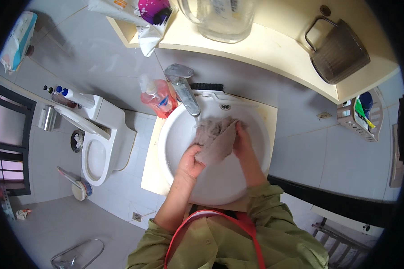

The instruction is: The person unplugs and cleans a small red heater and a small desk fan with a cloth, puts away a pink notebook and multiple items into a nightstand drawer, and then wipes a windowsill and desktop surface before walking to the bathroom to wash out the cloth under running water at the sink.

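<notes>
A wet greyish-brown cloth (217, 143) is spread between my two hands over a white washbasin (219, 188). My left hand (191, 161) grips its lower left edge, thumb on top. On the other side, my right hand (241, 139) pinches the cloth's right edge, with some fingers hidden. Water runs from the spout of a metal faucet (185, 92) onto or just beside the cloth's upper left part. Cloudy water appears to lie in the bowl, though its depth is hard to tell.
A pump bottle of red liquid (160, 99) and a black-bristled brush (207, 86) stand behind the basin. Above hangs a cream shelf (272, 43) with a clear glass jug (225, 20) and a brown mug (340, 52). A white toilet (99, 161) is at left.
</notes>
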### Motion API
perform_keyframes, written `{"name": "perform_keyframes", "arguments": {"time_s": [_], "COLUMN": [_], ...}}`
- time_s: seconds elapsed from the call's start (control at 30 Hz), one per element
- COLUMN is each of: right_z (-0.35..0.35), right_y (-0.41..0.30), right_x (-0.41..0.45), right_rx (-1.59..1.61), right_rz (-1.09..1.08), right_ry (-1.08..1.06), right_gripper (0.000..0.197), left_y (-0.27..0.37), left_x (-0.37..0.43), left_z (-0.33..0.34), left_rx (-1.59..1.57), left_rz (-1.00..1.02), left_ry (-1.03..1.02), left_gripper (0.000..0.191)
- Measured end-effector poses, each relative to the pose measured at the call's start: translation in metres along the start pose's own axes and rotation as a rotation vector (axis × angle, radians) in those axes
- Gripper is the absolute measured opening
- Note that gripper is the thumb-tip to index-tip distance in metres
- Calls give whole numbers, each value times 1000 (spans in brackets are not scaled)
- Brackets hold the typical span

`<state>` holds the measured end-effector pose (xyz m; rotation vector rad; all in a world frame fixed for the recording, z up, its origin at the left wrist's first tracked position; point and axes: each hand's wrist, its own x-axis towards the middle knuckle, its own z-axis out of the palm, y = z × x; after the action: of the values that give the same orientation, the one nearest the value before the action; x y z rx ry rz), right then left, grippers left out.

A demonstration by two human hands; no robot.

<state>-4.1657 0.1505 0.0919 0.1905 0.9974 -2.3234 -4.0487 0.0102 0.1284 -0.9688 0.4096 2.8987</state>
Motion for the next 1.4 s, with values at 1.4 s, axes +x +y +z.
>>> {"name": "perform_keyframes", "arguments": {"time_s": [1.4], "right_z": [75], "right_y": [-10], "right_x": [21], "right_rx": [-813], "right_rz": [-215], "right_ry": [23], "right_gripper": [44], "left_y": [44], "left_x": [91], "left_z": [-18], "left_rx": [551], "left_rz": [450], "left_ry": [96], "left_gripper": [33]}}
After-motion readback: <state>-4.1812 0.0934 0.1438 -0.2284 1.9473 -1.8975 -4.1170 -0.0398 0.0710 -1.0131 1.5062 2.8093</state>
